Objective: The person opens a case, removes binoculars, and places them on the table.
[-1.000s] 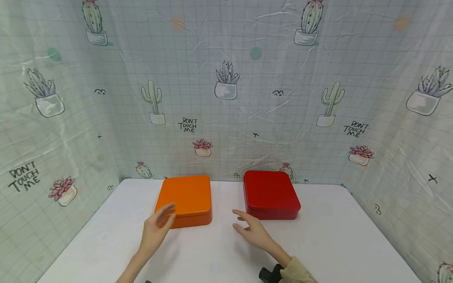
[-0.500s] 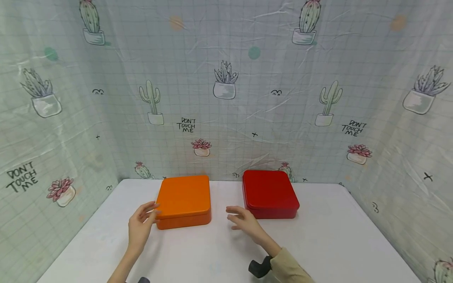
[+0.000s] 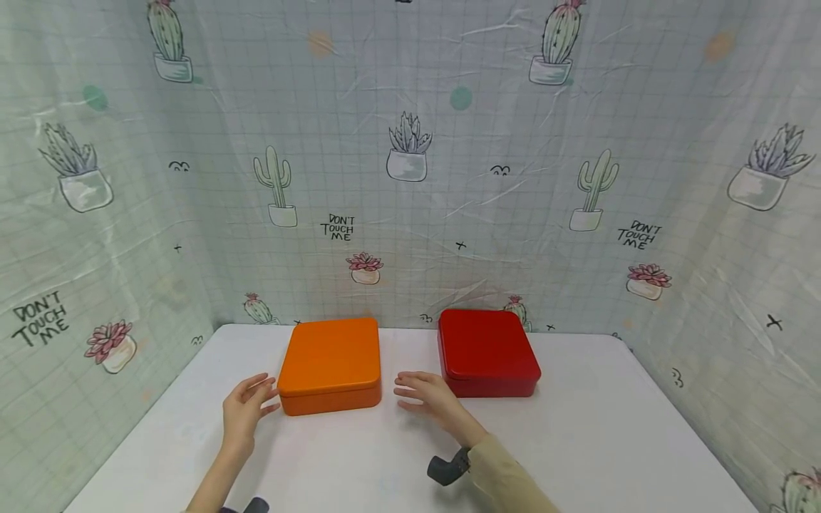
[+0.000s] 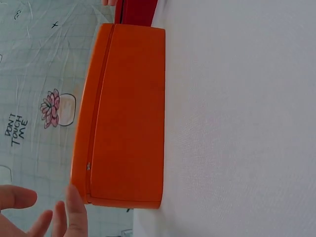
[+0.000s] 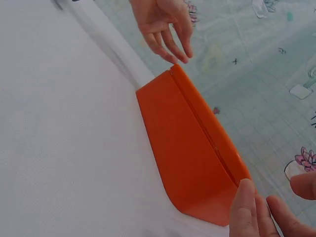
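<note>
An orange lidded tin box (image 3: 332,358) lies on the white table, left of the middle. My left hand (image 3: 242,412) is at its left side in the head view, fingers spread and lightly bent, fingertips right by the front left corner. On the other side, my right hand (image 3: 435,400) hovers between this box and a red lidded tin box (image 3: 489,348), its fingertips pointing at the orange box's right edge. The right wrist view shows a seam under the orange lid (image 5: 207,123). Neither hand holds anything.
The white table (image 3: 596,427) meets a grid-patterned curtain (image 3: 410,214) with cactus drawings at the back and both sides. A black wrist camera mount (image 3: 449,467) juts from the right sleeve (image 3: 509,474).
My left hand has drawn left, from in front of the orange box's corner to beside it. My right hand has shifted left, closer to the orange box. Both boxes stay in place.
</note>
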Demonstrator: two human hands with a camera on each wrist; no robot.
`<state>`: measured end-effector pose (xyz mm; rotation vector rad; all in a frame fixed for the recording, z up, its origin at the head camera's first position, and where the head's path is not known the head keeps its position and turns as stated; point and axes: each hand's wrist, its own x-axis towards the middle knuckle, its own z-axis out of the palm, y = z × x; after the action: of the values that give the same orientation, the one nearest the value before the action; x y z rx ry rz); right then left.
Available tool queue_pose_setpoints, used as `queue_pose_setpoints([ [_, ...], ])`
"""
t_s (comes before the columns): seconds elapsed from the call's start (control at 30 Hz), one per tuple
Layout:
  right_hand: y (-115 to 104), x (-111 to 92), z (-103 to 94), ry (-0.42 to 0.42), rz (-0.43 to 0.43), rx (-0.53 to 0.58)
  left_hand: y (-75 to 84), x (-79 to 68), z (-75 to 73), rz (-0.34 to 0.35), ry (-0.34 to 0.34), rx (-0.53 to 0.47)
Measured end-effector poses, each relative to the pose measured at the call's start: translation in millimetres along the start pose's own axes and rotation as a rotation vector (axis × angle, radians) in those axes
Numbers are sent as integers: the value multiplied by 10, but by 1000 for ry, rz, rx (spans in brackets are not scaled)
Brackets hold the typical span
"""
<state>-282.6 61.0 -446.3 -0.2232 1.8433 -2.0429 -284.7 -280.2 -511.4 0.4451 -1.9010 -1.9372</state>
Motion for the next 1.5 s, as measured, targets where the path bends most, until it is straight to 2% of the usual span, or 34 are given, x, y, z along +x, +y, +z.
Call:
queue_pose_setpoints([
  [0.23,-2,93,158,65,38,61,-20,28,-1,-75,-30,-42],
  [0.3,-3,116,203,73,39,70,5,6,-8,-86,-57,-64],
  [0.47,10,180,291,95,43,94,302,-211,-14,-124,-143,-52],
  [0.5,14,195,304,106,46,95,291,-201,-15,-131,-143,-44],
  [0.6,30,224,334,137,50,101,428,-285,15,-165,-144,5],
  [0.67,34,234,352,157,55,103,453,-302,25,-160,-151,16],
  [0.77,37,243,372,175,64,100,634,-439,58,-130,-163,56],
  [0.87,33,255,386,182,72,102,552,-380,48,-103,-171,24],
  [1.0,24,278,403,186,79,110,421,-262,45,-122,-145,7],
  [1.03,20,284,409,191,84,113,429,-263,43,-115,-157,20],
  [1.1,18,295,419,201,91,116,459,-280,63,-114,-133,54],
  [1.3,29,326,436,236,112,113,649,-424,105,-73,-119,156],
  [1.5,14,350,464,279,153,100,653,-407,102,-66,-91,109],
])
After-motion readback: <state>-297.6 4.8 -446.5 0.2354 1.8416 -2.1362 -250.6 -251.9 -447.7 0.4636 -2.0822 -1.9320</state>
